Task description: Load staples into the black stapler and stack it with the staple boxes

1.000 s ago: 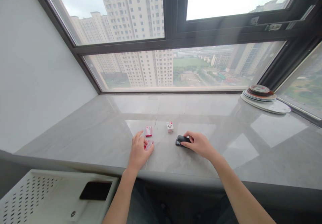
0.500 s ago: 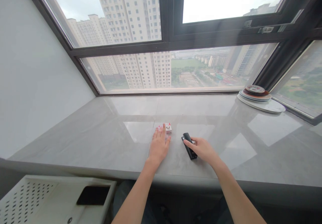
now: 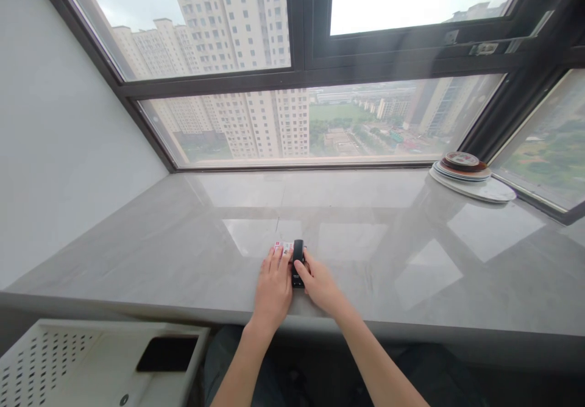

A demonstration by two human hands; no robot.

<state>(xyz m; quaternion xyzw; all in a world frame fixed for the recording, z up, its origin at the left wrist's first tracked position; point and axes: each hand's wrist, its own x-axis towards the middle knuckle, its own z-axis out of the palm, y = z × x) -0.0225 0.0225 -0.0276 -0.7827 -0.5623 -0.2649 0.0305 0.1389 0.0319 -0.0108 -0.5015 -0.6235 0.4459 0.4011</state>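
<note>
A black stapler (image 3: 297, 267) stands on the grey stone counter, its length pointing away from me. My right hand (image 3: 321, 282) is closed around its right side, the thumb lying on top. My left hand (image 3: 273, 285) lies flat just left of the stapler, and its fingers are stretched forward. Those fingertips rest on or against a small white box with red print (image 3: 284, 247), perhaps a staple box. The stapler's far end and my fingers cover part of the box. What lies under my left palm is hidden.
A stack of plates (image 3: 466, 169) on a white oval board stands at the counter's back right corner. Beyond the counter (image 3: 137, 248) are dark-framed windows (image 3: 297, 78). Below its front edge at left is a white perforated stand (image 3: 105, 358) with a black phone-like slab (image 3: 167, 354).
My right hand has brought the stapler left, up against my left hand and the box. The box and my left hand have shifted slightly left and nearer to me.
</note>
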